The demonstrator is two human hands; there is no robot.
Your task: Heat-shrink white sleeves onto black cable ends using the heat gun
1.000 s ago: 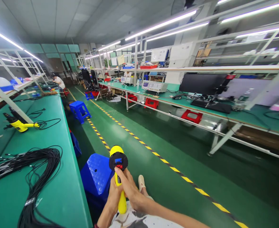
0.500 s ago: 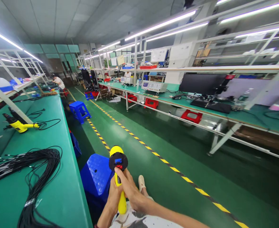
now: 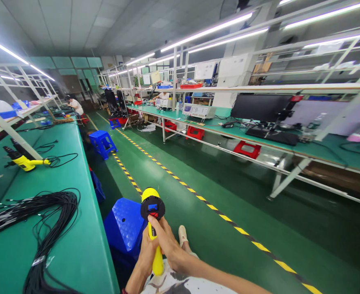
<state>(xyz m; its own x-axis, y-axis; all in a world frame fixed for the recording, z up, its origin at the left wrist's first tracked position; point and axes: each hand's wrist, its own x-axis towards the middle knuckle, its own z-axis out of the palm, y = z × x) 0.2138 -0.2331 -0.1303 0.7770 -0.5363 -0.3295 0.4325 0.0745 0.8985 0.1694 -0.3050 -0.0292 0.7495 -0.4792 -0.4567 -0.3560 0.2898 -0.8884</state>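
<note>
In the head view I hold a yellow heat gun (image 3: 157,261) low in front of my lap, its round black back end facing me. A blue lit display and red buttons show on that end. My left hand (image 3: 147,249) is wrapped round the left side of the handle. From the right, my right hand (image 3: 167,241) closes on the grip too, its thumb just under the red buttons. The front of the gun points away from me and is hidden behind its body.
At left a green bench (image 3: 85,245) bears a bundle of black cables (image 3: 57,204) and another yellow heat gun (image 3: 25,162). A blue stool (image 3: 126,224) stands beside my hands. Across the striped floor, another bench (image 3: 180,116) holds a monitor (image 3: 259,108). A person (image 3: 75,106) sits far off.
My hands and the heat gun stay in nearly the same place. The lit figures on its display look slightly different.
</note>
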